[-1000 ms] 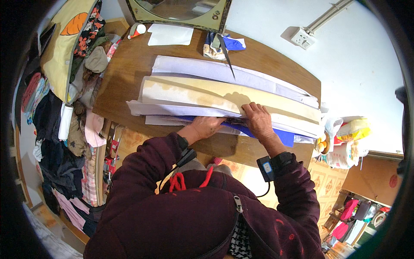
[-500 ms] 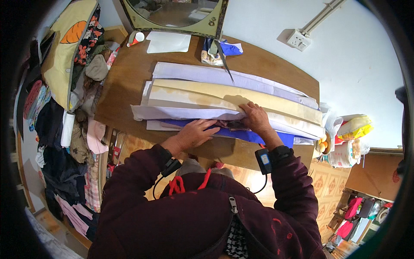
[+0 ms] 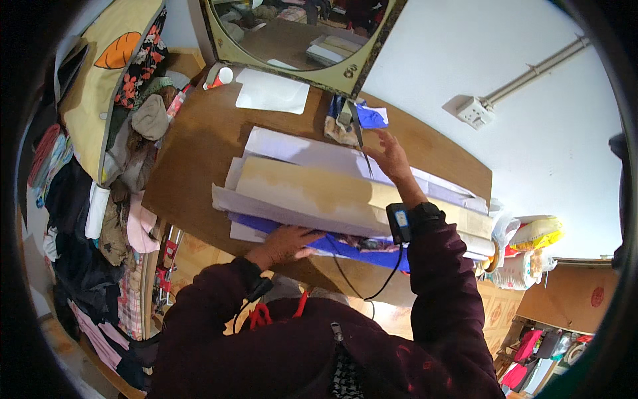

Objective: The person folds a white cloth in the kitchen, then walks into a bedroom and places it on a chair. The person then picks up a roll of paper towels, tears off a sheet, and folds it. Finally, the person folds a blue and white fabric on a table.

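Note:
On the wooden table lies a long folded stack of pale lilac and cream sheets [image 3: 299, 186], possibly paper or stiff fabric. A blue layer [image 3: 259, 223] and some dark patterned material [image 3: 359, 243] show along its near edge. My left hand [image 3: 287, 245] rests on that near edge, fingers stretched over the blue layer. Above the far side of the stack is my right hand [image 3: 391, 159], fingers apart and nothing seen in them. Nearest to it is a narrow dark pointed strip [image 3: 363, 147], whose kind I cannot make out. Beside the strip sits a small crumpled bundle [image 3: 341, 121] with a blue-and-white piece [image 3: 372, 116].
A framed mirror [image 3: 349, 72] stands at the table's back edge, with a white sheet [image 3: 272, 90] and a red-and-white cup [image 3: 220, 77] nearby. Clothes [image 3: 80, 233] are heaped at the left. Plastic bags [image 3: 531, 233] stand at the right, below a wall socket [image 3: 476, 112].
My right hand has left the near edge of the stack and moved up and away, over its far side. My left hand stays at the near edge. The view has shifted.

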The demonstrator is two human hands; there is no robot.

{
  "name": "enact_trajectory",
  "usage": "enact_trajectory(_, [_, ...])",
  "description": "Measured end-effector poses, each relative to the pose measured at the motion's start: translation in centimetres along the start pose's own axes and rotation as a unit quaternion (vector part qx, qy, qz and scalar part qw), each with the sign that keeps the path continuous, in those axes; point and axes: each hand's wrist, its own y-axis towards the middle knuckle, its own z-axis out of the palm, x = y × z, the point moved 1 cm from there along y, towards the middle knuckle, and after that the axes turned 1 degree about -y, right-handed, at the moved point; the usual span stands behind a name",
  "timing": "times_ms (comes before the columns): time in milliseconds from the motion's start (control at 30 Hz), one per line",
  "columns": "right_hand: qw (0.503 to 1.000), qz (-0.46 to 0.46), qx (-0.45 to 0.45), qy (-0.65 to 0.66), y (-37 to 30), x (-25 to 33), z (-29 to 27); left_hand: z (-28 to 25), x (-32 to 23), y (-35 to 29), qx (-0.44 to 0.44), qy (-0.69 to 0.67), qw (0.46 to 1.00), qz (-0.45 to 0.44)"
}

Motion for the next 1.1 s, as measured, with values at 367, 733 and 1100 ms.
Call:
enact_trajectory(367, [0.993, 0.065, -0.009, -0.096, 6.8, -1.1, 4.7, 0.5, 0.4, -0.2, -0.029, -0.05, 0.998, 0.002])
enact_trajectory(733, [0.985, 0.066, -0.156, 0.009, 6.8, -3.3, 3.4, 0.2, 0.4, -0.2, -0.045, -0.066, 0.997, 0.016])
enact_trajectory(1100, [0.841, 0.148, -0.007, 0.521, 0.1, 2.3, -2.3, 0.2, 0.4, 0.0, -0.013, -0.059, 0.998, 0.007])
